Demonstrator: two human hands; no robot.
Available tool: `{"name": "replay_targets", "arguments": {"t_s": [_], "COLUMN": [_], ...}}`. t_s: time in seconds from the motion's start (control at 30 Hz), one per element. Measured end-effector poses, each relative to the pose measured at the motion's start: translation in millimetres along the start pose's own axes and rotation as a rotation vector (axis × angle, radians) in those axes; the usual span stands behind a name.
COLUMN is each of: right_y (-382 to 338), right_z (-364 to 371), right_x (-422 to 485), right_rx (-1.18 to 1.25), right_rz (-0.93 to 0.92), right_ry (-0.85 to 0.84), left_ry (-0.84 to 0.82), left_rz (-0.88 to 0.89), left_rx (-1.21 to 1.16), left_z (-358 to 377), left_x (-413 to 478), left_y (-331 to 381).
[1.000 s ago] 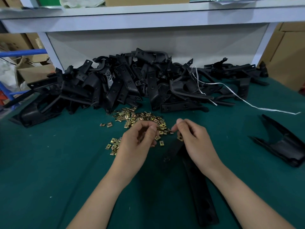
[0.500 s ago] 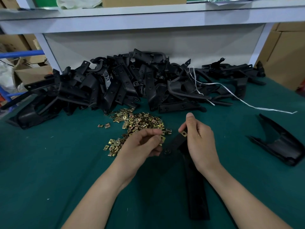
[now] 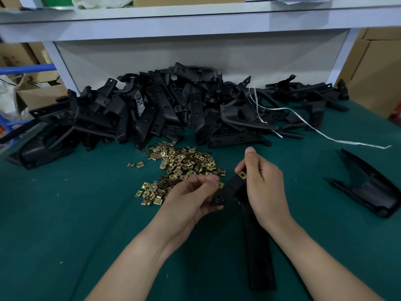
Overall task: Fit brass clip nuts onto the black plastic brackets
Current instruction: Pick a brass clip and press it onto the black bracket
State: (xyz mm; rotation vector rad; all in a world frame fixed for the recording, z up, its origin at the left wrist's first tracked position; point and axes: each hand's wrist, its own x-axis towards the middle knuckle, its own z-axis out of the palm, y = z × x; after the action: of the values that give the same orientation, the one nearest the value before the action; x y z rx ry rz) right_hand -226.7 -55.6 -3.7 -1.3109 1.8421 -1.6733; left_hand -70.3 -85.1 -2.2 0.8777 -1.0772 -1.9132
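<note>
Firstly, bench (image 3: 65, 224): green-covered and carries every item below. No tray or bin shows, so the stock lies loose on the cover.

Heap of black plastic brackets (image 3: 165, 109): piled along the rear against the white back panel. Judged to be the unworked supply, kept within reach.

Cardboard boxes (image 3: 373, 68): beside the bench, contents hidden.

Bracket in work (image 3: 258, 257): a long black part with its lower end on the bench. Its upper strip is raised between both hands, probably to leave the edge free for nuts.

Lone bracket (image 3: 368, 190): well apart at right, likely set aside.

Right hand (image 3: 264, 185): grip clenched on the strip's upper end, thumb straight up, steadying it.

Left hand (image 3: 191, 200): grip pinching a loose clip nut (image 3: 221, 185) at the strip's edge, lower fingers cradling the strip's round end. Judged to be the fitting step.

Pile of brass clip nuts (image 3: 186, 161): loose, just beyond the left hand, handy for picking.

Fitted clip nut (image 3: 241, 175): on the strip's upper end, beside the right fingers.
</note>
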Motion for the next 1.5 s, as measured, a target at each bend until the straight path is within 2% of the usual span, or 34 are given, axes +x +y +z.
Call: {"name": "replay_targets", "arguments": {"t_s": [0.47,0.7,0.87,1.1,1.3,1.4,1.5], "right_y": [-1.5,-1.7,-1.8,-2.5,-8.3,-9.2,-8.9], "right_z": [1.8,3.2,2.9,6.9,6.6,7.8,7.2], "right_x": [-2.0,-4.7,-1.2,-5.7,-12.2,-14.4,-15.3], "right_rx": [-0.015,-0.033,-0.037,0.037,0.002,-0.018,-0.014], "right_rz": [-0.04,-0.099,-0.085,-0.17,-0.297,-0.349,-0.412], "right_ry": [0.003,0.093,0.226,0.244,0.155,0.091,-0.063], "left_ry": [0.039,0.077,0.022,0.047,0.038,0.017,-0.007], "left_rz": [-0.002,0.107,0.278,0.398,0.466,0.472,0.471], "left_rx": [0.064,0.083,0.476,0.466,0.471,0.401,0.274], "left_z": [4.7,18.7,24.8,25.9,17.4,12.9,7.9], "left_x": [-3.4,-14.7,-22.4,-23.1,-22.6,-21.1,-18.0], "left_y": [2.6,-3.2,-7.9,-7.2,2.1,4.5,5.6]}}
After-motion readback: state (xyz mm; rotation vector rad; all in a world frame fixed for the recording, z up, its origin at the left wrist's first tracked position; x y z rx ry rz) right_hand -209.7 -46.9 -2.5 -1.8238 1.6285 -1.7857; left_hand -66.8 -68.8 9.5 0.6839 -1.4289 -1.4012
